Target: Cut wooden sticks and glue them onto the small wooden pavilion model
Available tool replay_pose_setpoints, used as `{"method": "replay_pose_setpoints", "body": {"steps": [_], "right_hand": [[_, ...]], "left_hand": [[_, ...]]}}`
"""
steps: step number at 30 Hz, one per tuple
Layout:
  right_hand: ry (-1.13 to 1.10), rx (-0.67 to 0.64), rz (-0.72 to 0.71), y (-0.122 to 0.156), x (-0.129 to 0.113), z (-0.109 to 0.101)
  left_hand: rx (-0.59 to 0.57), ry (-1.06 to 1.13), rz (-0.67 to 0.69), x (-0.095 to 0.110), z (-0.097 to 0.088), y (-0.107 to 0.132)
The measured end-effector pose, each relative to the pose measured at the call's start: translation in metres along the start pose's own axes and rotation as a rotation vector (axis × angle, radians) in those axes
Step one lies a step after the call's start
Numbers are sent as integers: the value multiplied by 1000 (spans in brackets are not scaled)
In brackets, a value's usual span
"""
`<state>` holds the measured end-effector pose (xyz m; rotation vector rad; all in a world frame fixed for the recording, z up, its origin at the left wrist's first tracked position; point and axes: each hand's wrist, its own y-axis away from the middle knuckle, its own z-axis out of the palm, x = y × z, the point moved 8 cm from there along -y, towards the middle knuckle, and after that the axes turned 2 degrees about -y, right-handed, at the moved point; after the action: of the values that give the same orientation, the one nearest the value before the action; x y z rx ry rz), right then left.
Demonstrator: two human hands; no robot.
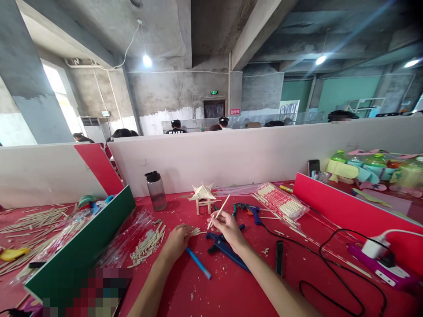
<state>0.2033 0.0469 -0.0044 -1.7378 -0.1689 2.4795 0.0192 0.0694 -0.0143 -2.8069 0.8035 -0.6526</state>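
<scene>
Right hand [228,226] was raised just above the red desk [231,286], fingers [214,220] pinched on the lower end of a thin wooden stick [220,210]. The stick angled up and away, its tip close to the small stick pavilion [202,197] but apart from it. Left hand [178,240] lay low on the desk, fingers curled over a few short stick pieces [197,230]. It probably pressed or gripped them, but the view was too small to tell which.

Blue cutters [224,247] lay under and just behind the right hand, and a blue pen-like rod [198,263] lay beside the left wrist. A glue gun [248,209] with a black cable [330,246] sat to the right, near bagged stick bundles [280,200]. A dark bottle [156,190] stood to the left of the pavilion. Loose cut sticks [148,244] and crumbs lay scattered left of the hand.

Handling judgement: the stick looked very light, stiff and dry, and likely to snap if bent. A fingertip pinch near one end suited aiming, a hold nearer the middle more control. The pavilion looked fragile, best taken by its base posts, not the roof points.
</scene>
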Motion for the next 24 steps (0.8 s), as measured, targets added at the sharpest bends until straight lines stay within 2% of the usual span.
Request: {"method": "replay_pose_setpoints", "body": {"steps": [3, 8, 11, 13, 18, 24], "right_hand": [[-2, 1, -8, -1, 0, 0], [7, 9, 0, -1, 2, -2], [9, -21, 28, 0, 3, 0], [6, -42, 43, 1, 4, 2], [-36, -72, 75, 2, 6, 3], [-64, -69, 90, 3, 7, 3]], "left_hand": [[-10, 13, 53, 10, 0, 0], [115, 107, 94, 35, -21, 7], [95, 237, 182, 58, -23, 13], [88, 305, 193, 66, -21, 15], [135, 432, 166, 66, -15, 12], [197, 526, 166, 64, -17, 11]]}}
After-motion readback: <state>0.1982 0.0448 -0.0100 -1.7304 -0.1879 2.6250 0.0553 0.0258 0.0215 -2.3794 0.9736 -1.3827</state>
